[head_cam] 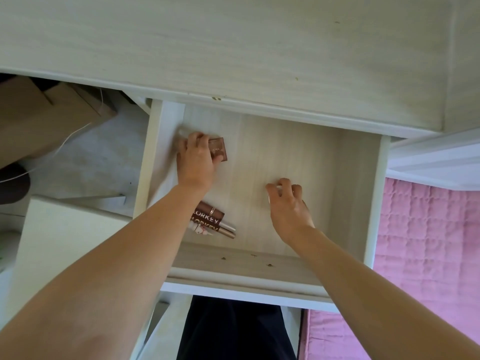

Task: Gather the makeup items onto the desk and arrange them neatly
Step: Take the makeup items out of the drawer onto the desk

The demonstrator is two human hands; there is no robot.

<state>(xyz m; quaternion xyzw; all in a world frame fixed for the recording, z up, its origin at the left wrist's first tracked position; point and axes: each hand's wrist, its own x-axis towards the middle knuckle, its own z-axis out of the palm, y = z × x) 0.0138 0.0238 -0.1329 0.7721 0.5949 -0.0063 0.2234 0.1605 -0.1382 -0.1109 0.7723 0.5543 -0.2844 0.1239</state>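
A pale wood-grain drawer stands pulled out beneath the surface; on its floor near the left wall lies a small brown square compact, partly covered by a hand; closer to the front wall lie brown tubes lettered in white, side by side and touching, their pale caps pointing right.

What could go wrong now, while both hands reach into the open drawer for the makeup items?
1. The left hand holds the brown compact only at one side, so it may slip as it is lifted.
2. The right hand curls over something small and pale that is mostly hidden; the grip may be weak.
3. The brown tubes lie loose beside the left forearm, which may knock them when it withdraws.
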